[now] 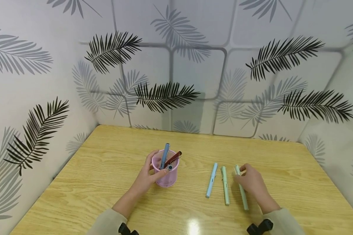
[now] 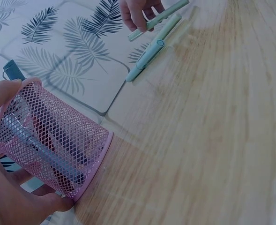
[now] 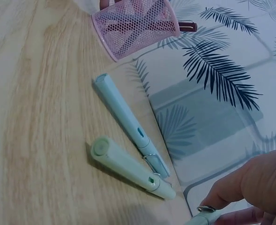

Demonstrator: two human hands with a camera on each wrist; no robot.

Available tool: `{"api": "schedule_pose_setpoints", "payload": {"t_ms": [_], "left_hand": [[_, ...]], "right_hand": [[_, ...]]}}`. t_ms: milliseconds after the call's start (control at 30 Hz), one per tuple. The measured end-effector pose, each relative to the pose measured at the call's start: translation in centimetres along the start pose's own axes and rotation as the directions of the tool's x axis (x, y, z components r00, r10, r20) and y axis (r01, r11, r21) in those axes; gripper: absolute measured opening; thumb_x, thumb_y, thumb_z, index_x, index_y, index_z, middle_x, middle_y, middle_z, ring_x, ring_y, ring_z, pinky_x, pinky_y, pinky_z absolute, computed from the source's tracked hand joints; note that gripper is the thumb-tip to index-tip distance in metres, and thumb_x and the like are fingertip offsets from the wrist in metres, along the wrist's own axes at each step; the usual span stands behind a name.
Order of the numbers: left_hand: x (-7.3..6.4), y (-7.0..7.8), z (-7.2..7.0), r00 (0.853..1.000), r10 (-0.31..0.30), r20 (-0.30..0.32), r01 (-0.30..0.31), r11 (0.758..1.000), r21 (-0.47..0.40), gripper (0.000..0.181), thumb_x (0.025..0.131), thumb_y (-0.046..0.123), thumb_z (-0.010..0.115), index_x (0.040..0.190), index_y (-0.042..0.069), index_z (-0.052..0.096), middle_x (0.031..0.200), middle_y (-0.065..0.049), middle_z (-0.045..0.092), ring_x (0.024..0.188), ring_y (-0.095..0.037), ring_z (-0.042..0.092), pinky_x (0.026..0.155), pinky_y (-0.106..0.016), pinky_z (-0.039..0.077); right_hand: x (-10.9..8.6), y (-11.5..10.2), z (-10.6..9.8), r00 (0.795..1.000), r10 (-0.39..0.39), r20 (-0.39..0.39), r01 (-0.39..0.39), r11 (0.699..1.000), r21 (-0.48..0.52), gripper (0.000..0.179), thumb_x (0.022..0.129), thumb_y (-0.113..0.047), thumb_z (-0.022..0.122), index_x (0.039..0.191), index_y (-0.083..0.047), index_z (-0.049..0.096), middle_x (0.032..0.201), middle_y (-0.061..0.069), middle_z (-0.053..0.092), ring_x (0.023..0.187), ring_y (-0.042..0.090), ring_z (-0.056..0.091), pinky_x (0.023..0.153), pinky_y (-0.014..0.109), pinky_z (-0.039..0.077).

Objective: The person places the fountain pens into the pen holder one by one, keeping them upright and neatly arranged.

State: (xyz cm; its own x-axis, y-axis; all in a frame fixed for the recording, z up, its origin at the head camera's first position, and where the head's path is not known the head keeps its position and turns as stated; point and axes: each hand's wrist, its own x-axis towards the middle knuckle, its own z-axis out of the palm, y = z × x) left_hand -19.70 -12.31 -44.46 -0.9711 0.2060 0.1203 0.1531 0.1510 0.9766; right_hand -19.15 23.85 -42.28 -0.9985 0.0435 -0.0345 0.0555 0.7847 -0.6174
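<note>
My left hand (image 1: 145, 179) grips a pink mesh pen cup (image 1: 167, 179), thumb on the near side and fingers round the far side. Inside the cup stand a blue pen (image 1: 165, 156), a dark red pen (image 1: 174, 158) and another pen with a dark round end (image 1: 170, 167). To the right, my right hand (image 1: 251, 181) pinches a pale green pen (image 1: 243, 197) near its clip end, between thumb and fingers. Just left of that hand, a second green pen (image 3: 128, 165) and a light blue pen (image 3: 121, 110) lie side by side on the table.
The wood-grain table (image 1: 120, 147) meets a wall (image 1: 188, 114) with a leaf pattern at its back edge, and walls flank both sides. Dark straps (image 1: 260, 227) sit on the wrists over light sleeves (image 1: 283, 222).
</note>
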Motion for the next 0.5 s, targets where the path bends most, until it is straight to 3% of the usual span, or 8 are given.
{"api": "schedule_pose_setpoints", "payload": {"t_ms": [267,500], "left_hand": [[0.1,-0.8,0.0,1.000,0.027,-0.012,-0.026,1.000,0.014,0.073,0.084,0.027,0.069,0.143,0.034,0.025,0.137,-0.008,0.040,0.119,-0.035,0.041,0.089,-0.049,0.041],[0.2,-0.7,0.0,1.000,0.024,-0.004,-0.024,1.000,0.013,0.074,0.085,0.024,0.068,0.144,0.030,0.024,0.139,-0.009,0.038,0.120,-0.035,0.041,0.091,-0.050,0.040]], "right_hand": [[-0.1,-0.6,-0.2,0.999,-0.032,-0.036,0.035,0.995,0.096,0.036,0.088,-0.010,0.054,0.117,0.009,0.046,0.099,0.029,0.057,0.055,0.019,0.056,0.050,0.033,0.049],[-0.4,-1.4,-0.4,0.995,-0.049,-0.087,0.060,0.990,0.126,0.037,0.090,-0.013,0.055,0.120,0.006,0.046,0.099,0.026,0.056,0.060,0.022,0.058,0.052,0.032,0.050]]}}
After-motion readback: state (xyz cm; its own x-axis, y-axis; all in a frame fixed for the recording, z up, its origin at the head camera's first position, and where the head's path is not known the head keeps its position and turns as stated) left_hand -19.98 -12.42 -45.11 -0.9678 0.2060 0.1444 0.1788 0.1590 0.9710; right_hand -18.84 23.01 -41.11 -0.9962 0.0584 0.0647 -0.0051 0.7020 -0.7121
